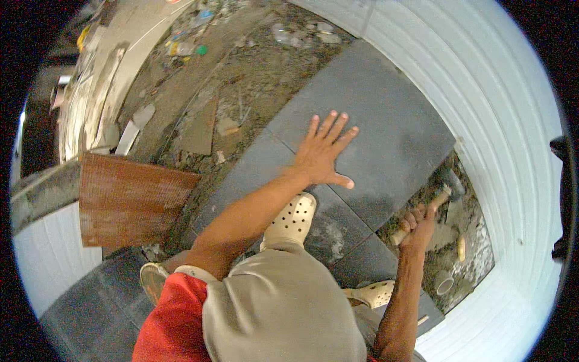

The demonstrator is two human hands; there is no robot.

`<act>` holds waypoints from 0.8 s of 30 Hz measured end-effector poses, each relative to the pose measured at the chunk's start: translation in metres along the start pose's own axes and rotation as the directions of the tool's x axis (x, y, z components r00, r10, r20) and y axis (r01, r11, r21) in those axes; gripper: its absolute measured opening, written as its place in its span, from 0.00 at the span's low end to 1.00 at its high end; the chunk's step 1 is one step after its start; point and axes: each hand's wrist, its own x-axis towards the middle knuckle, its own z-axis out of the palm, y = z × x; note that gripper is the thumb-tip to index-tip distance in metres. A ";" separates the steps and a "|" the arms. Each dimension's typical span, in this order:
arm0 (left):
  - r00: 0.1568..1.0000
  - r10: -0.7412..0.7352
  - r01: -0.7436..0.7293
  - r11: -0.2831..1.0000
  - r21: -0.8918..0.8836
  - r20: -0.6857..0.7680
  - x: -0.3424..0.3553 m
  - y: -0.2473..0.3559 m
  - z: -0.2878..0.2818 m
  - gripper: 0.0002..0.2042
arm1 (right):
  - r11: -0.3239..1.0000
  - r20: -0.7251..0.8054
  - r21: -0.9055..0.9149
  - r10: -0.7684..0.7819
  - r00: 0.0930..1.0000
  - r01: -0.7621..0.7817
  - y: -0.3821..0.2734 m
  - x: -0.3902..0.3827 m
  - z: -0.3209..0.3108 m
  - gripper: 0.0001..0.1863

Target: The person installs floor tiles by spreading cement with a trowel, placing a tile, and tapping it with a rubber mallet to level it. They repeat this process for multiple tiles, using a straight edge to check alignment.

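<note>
My left hand [322, 148] is spread open on a large dark grey floor tile [392, 105], fingers apart and pointing away from me. My right hand [416, 229] is wrapped round the wooden handle of a mallet [449, 184], whose dark head is over the bare mortar strip beside the tile's right edge. More grey tiles [347, 223] lie around my cream clog [289, 214]. On that strip lie a small light-handled object [461, 247] and a round ring or cup [444, 285], which I cannot make out clearly.
White ribbed panels [494, 96] line the right side. Dirt with scattered rubbish and rubble [229, 78] borders the tiles at upper left. A brown ribbed board [129, 205] stands at left, near a white panel [54, 259] and more dark tiles [90, 308].
</note>
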 end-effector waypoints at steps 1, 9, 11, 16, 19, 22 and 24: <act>1.000 0.000 0.000 1.000 -0.021 -0.025 -0.001 -0.001 0.001 0.66 | 0.999 -0.075 -0.023 -0.029 0.997 0.028 0.000 0.001 0.002 0.23; 0.997 -0.008 0.004 0.999 -0.053 -0.077 -0.005 -0.003 0.006 0.65 | 0.993 0.107 -0.120 0.016 0.994 -0.003 0.004 -0.008 0.018 0.17; 0.997 -0.015 0.011 0.998 -0.058 -0.073 -0.006 -0.004 0.006 0.65 | 0.985 -0.078 -0.163 -0.063 0.995 0.050 0.010 -0.019 0.027 0.19; 0.996 -0.018 0.012 0.998 -0.061 -0.089 -0.006 -0.004 0.005 0.66 | 0.837 -0.149 -0.454 -0.409 0.900 0.305 0.016 -0.038 0.042 0.20; 0.996 -0.016 0.011 0.998 -0.060 -0.091 -0.005 -0.003 0.004 0.65 | 0.690 0.076 -0.526 -0.544 0.836 0.497 0.016 -0.026 0.047 0.19; 0.996 -0.018 0.013 0.998 -0.065 -0.086 -0.004 -0.003 0.005 0.65 | 0.498 0.290 -0.590 -0.603 0.743 0.635 0.026 -0.009 0.056 0.24; 0.997 -0.018 0.014 0.998 -0.060 -0.074 -0.003 -0.004 0.005 0.65 | 0.052 0.602 -0.616 -0.612 0.513 0.786 0.034 -0.005 0.063 0.24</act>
